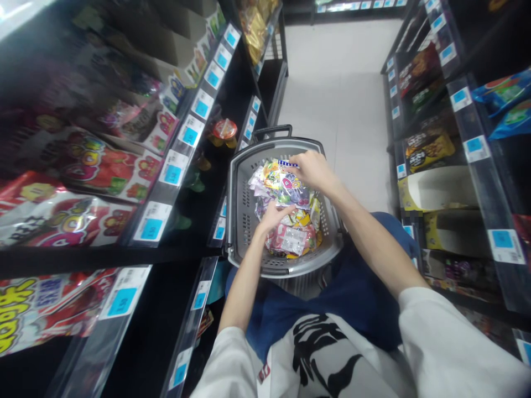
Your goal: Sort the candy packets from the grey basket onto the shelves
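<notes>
A grey perforated shopping basket [240, 221] stands between my legs, with several candy packets inside. My right hand [311, 170] has its fingers closed at the upper right edge of a purple and white candy packet [292, 185] with a grape picture. At the packet's lower edge is my left hand [274, 215], thumb laid over it and the other fingers partly hidden among the packets. Below that lies a pink candy packet [292, 239], beside yellow ones [302, 217]. The black basket handle [271, 131] is folded down at the far rim.
Shelves with blue price tags [172, 168] rise close on my left, holding red gummy bags [103, 166]. Shelves on the right carry blue bags [504, 94] and dark snack bags [431, 146]. The pale floor [336, 72] of the aisle runs ahead between them.
</notes>
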Demonstrator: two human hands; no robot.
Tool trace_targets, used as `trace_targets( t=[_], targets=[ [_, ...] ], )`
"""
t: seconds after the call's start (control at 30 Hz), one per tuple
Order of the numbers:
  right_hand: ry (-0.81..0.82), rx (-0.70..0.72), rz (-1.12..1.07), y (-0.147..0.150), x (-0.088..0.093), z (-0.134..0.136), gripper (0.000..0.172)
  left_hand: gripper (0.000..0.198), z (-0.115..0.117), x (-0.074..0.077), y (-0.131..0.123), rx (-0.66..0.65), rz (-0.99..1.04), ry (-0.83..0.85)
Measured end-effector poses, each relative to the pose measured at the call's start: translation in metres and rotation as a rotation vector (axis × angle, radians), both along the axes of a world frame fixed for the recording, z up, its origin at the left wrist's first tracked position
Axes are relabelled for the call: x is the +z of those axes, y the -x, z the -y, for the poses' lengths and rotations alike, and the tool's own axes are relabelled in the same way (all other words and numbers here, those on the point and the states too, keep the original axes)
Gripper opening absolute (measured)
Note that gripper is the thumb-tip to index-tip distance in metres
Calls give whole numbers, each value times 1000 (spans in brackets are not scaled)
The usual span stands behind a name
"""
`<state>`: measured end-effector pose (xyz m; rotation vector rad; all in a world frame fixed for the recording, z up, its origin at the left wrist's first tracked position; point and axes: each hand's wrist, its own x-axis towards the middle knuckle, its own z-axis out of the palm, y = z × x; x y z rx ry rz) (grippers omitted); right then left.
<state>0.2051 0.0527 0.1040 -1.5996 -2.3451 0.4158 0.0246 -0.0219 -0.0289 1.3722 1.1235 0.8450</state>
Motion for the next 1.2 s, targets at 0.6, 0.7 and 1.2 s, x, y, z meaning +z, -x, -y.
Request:
trace_targets(
  t=[0.6,0.7,1.2],
  targets=[
    [0,-7,43,1,0,2,32,45,1,1,3,52,-73,-54],
    [6,-8,53,1,1,2,32,47,1,0,3,51,-79,-53],
    [-4,-9,2,-1,-3,-1,32,37,1,2,2,-4,-9,9]
  ],
)
